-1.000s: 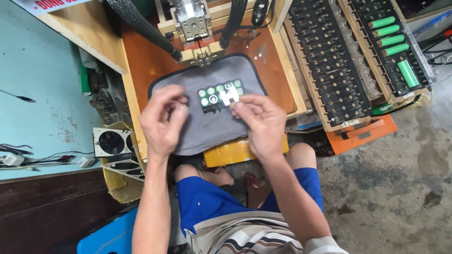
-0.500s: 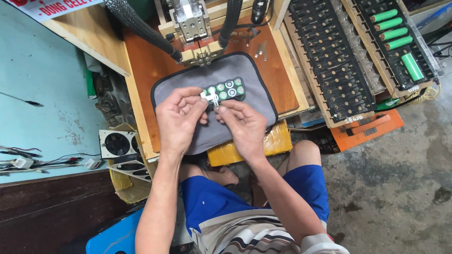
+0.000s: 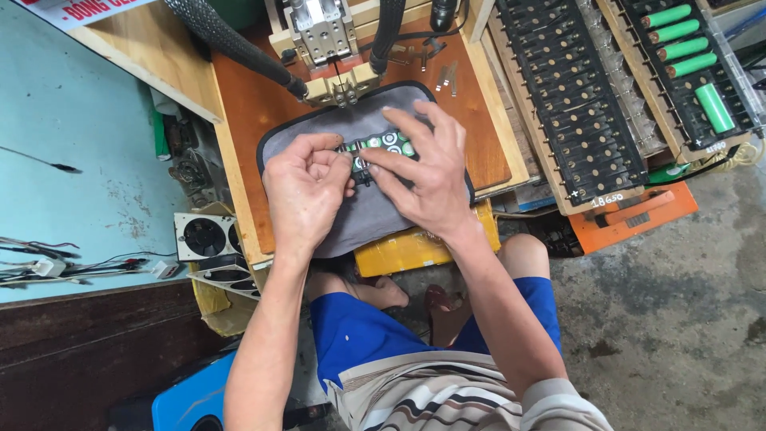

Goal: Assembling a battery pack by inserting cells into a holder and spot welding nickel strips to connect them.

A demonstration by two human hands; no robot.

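Head camera view, looking straight down at a small wooden workbench (image 3: 247,104) with a grey mat (image 3: 375,219) laid on it. Compared with a second ago, both hands have been drawn in closer over a small battery pack (image 3: 383,144), a short block of green cells whose round white ends face up, lying on the upper middle of the mat. One second ago the hands were spread to either side of the pack; half a second ago they had met at its left end; now much of the pack is covered by them. This is judged to mean that fine work on the cell tops is under way rather than any shifting of the pack, which has stayed just in front of the metal head of the spot welder (image 3: 323,32).

The left hand (image 3: 307,191) is curled into a loose fist, knuckles up, with thumb and forefinger pinched together at the pack's left end; something small and pale seems to be gripped there, though what it is cannot be told. The right hand (image 3: 427,172) is laid flat and angled across the pack, fingers spread, with fingertips pressed on the cells. Both forearms are reached forward from the lap, converging on the mat.

To the right, black cell holders (image 3: 574,104) are seen, a few loaded with green cylindrical cells (image 3: 678,36). A small fan (image 3: 203,237) sits at the bench's left edge.
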